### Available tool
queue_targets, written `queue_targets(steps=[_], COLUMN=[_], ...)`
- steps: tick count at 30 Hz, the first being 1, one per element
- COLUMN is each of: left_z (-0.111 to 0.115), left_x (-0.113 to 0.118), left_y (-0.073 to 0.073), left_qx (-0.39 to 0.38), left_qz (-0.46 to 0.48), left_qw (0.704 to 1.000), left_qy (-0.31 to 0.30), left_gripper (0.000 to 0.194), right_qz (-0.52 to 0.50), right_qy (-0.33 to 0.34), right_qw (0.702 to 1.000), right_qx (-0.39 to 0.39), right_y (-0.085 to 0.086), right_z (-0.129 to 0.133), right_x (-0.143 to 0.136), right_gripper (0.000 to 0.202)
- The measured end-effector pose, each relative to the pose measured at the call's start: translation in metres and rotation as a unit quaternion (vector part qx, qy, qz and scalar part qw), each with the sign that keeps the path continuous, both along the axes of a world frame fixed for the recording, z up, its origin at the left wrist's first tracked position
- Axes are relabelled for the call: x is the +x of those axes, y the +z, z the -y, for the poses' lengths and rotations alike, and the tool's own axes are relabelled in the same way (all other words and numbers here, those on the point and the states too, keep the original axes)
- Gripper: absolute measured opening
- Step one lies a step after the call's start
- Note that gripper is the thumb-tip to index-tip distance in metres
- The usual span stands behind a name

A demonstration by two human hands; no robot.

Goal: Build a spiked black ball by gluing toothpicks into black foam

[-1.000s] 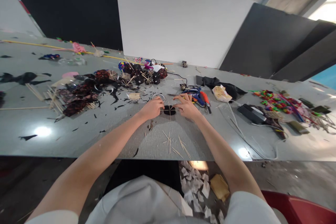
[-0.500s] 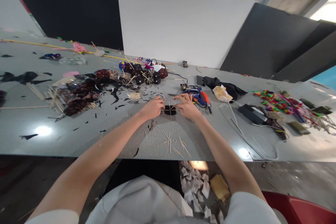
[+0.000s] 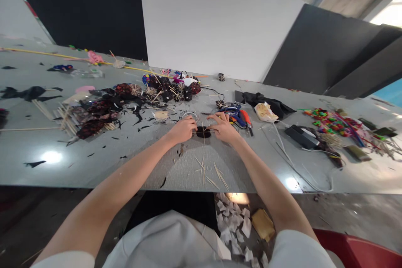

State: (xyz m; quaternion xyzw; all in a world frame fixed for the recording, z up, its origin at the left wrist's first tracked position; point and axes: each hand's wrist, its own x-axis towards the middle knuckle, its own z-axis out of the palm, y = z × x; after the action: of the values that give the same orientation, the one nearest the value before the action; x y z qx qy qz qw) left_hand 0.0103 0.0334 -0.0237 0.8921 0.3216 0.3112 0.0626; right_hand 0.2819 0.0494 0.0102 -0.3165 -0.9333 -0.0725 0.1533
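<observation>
A small black round piece (image 3: 203, 133) lies on the table in front of me, with thin wooden sticks (image 3: 204, 138) crossed over its top. At its left edge my left hand (image 3: 184, 129) is closed, its fingertips pinching at the left end of the sideways stick. My right hand (image 3: 223, 127) is at the opposite edge, fingers bent, thumb and a fingertip closing on that stick's right end. The exact fingertip contact is small and partly hidden. Several loose sticks (image 3: 202, 166) lie nearer to me. Behind my left hand is a white ring (image 3: 190, 114).
Blue pliers-like tools (image 3: 231, 113) and an orange-handled cutter (image 3: 246, 118) lie beyond my right hand. Dark balls with sticks (image 3: 163, 88) and black scraps (image 3: 137, 113) cover the table's left and back. A white cable (image 3: 284, 148) and black box (image 3: 300, 136) lie right.
</observation>
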Motion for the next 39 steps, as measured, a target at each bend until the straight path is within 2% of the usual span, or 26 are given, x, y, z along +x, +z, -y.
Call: queue_targets(steps=[8,17,26,39], left_z=[0.0,-0.001,0.0,0.0], left_x=[0.0,0.0,0.001,0.0], left_y=[0.0,-0.001,0.002,0.0], left_qx=[0.002,0.003,-0.009,0.006], left_qz=[-0.001,-0.002,-0.008,-0.006], left_qw=[1.0,1.0,1.0,1.0], left_qy=[-0.001,0.001,0.001,0.001], left_gripper=[0.04,0.04,0.04,0.038], right_qz=[-0.024,-0.025,-0.028,-0.024], right_qy=[-0.006,0.012,0.026,0.04], right_qw=[1.0,0.999,0.999,0.999], right_qx=[0.006,-0.025,-0.008,-0.027], right_y=[-0.002,0.0,0.001,0.01], right_z=[0.0,0.001,0.005,0.01], right_x=[0.0,-0.004,-0.006,-0.008], right_gripper=[0.041,0.038,0.035,0.036])
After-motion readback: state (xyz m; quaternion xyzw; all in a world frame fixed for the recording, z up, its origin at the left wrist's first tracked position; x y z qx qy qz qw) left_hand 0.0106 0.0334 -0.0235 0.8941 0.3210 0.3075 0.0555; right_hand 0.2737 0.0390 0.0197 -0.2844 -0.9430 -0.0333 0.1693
